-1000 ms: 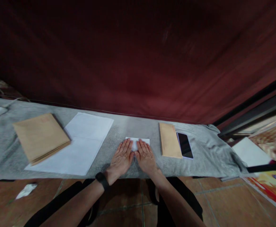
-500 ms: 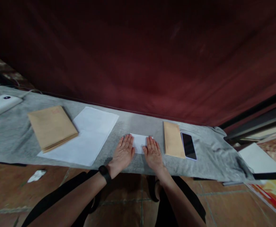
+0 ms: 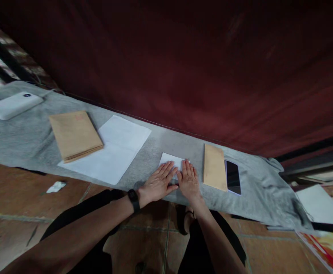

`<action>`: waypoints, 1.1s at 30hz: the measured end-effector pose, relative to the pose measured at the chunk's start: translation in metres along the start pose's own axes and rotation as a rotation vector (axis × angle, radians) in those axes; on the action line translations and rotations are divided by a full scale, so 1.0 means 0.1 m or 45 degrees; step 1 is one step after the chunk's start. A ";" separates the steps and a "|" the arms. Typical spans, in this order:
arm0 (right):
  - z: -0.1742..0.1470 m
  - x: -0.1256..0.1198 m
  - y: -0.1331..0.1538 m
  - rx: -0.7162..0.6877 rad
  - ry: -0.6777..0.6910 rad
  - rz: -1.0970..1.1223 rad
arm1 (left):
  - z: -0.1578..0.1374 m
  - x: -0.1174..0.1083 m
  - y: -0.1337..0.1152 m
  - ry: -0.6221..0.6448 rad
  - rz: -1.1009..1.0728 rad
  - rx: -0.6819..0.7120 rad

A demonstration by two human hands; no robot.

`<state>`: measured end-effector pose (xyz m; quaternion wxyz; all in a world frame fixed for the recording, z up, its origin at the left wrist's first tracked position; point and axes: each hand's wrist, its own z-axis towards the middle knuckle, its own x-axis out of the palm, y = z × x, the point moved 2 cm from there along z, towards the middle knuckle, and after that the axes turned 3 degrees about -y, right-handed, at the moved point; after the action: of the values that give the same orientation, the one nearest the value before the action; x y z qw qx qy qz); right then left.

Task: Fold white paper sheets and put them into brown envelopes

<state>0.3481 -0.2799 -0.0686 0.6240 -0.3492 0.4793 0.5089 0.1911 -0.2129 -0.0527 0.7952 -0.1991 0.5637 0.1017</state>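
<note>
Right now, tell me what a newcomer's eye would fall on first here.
Probably the dark red backdrop, filling the upper view. Next come the left hand and right hand, both palm-down with fingers over a small white paper on the gray cloth. Left of them, a brown paper stack partly covers a large white sheet.

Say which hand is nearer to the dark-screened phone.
Right. The right hand lies on the small white paper, left of the phone with the brown envelope between them; the left hand, also on the paper, is farther left.
</note>
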 end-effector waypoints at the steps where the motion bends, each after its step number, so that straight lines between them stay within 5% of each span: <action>1: 0.00 0.00 -0.01 0.003 0.004 -0.006 | -0.01 -0.01 0.01 0.015 0.000 0.007; 18: -0.05 -0.02 -0.22 0.149 -0.051 0.105 | -0.02 -0.10 0.05 0.091 -0.065 0.018; 22: 0.01 -0.15 -0.13 0.089 -0.148 0.236 | -0.01 -0.08 0.05 0.072 -0.013 0.028; 27: 0.00 -0.21 0.14 -0.134 -0.005 0.380 | -0.01 -0.04 0.05 0.044 0.042 0.046; 33: -0.10 -0.12 0.22 -0.029 -0.020 0.240 | -0.01 0.03 0.18 0.006 0.049 -0.003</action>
<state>0.3237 -0.2878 -0.0593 0.5731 -0.3056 0.4994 0.5734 0.1842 -0.1976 -0.0599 0.7916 -0.1892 0.5692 0.1171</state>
